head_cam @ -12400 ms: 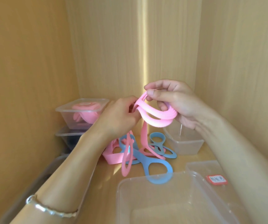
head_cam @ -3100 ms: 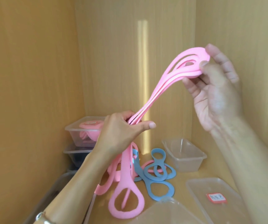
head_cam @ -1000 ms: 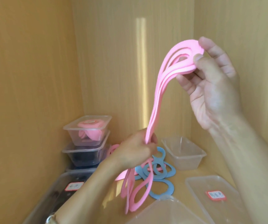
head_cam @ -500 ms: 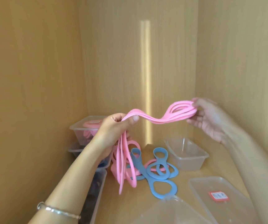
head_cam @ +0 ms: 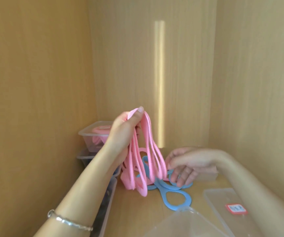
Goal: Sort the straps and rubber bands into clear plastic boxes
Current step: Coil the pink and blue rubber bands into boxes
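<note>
Head: L hand [head_cam: 122, 132] pinches pink straps [head_cam: 146, 129]; R hand [head_cam: 189, 161] touching blue straps [head_cam: 161, 186].

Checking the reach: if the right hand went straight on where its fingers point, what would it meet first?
The right hand points down-left: probably the blue straps on the shelf, right under its fingertips. The hanging pink straps are close beside it; depth is unclear.
</note>
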Demonstrator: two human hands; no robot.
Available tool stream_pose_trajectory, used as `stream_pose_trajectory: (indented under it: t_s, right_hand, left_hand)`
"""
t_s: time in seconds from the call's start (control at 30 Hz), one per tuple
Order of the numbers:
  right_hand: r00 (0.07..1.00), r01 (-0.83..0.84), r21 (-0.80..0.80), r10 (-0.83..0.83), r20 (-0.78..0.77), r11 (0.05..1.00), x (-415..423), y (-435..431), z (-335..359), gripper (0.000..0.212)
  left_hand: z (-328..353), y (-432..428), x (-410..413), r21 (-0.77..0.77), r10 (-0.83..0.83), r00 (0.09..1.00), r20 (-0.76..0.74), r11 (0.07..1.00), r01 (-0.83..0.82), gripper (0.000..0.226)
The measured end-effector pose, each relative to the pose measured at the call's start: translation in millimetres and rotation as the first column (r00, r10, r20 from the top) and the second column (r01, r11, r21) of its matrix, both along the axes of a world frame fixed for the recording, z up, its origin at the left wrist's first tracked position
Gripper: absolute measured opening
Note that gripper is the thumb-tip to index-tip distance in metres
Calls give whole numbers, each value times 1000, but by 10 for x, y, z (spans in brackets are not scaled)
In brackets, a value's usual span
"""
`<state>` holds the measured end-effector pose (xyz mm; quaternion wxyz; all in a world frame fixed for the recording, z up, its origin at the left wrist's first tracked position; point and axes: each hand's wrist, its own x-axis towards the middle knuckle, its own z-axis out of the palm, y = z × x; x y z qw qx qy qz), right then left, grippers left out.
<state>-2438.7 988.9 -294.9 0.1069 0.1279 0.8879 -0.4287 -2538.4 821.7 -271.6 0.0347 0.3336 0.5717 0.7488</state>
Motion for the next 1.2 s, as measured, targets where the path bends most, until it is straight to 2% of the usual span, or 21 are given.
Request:
stream_pose_trajectory:
  t_s: [0.07,0.1,0.17,0.23,0.3,0.37,0.43,0.57,0.7,0.83,1.03,1.13,1.2]
  right_hand:
    - [1000,-6,226,0,26,974,-2,-68,139,33]
    - [999,11,265,-1,-36,964,8,-95,224,35]
    - [957,33,168,17,-289,985,35,-136,365,45]
    - [855,-32,28,42,-516,999,78,-195,425,52]
    - [793,-87,39,93,-602,995,65,-240,404,58]
    - [763,-120,58,130,-633,991,6,-268,348,56]
    - [744,-159,42,148,-652,986,-34,-263,309,46]
    - [751,-197,53,185,-634,979,-39,-254,287,31]
    - [768,-217,69,214,-604,974,-41,-301,242,50]
    - [752,-265,50,239,-614,963,-33,-404,203,40]
    - [700,-232,-10,159,-697,973,-9,-519,170,18]
    - [717,-149,4,111,-688,989,-26,-467,163,7]
    - [704,-73,-2,51,-708,997,-73,-425,151,7]
  left_hand:
    - [-14,39,56,-30,-43,999,-17,999,43,23]
    - [-20,54,71,-42,-59,998,-27,997,58,25]
    - [-18,67,126,-54,-87,995,-44,995,84,26]
    - [5,69,203,-60,-137,988,-65,989,133,24]
    - [35,65,277,-61,-175,981,-86,984,170,25]
    - [49,70,323,-41,-198,976,-88,980,195,27]
    - [48,83,339,-58,-161,981,-104,986,156,32]
    - [81,67,406,-91,-176,982,-74,981,169,50]
    - [93,60,391,-135,-96,989,-114,988,81,51]
    - [101,56,453,-97,-121,991,-65,989,114,44]
    - [85,88,472,-82,-155,988,8,985,155,49]
    - [71,94,437,-97,-188,982,0,978,187,47]
    - [42,107,412,-126,-187,982,-37,975,181,57]
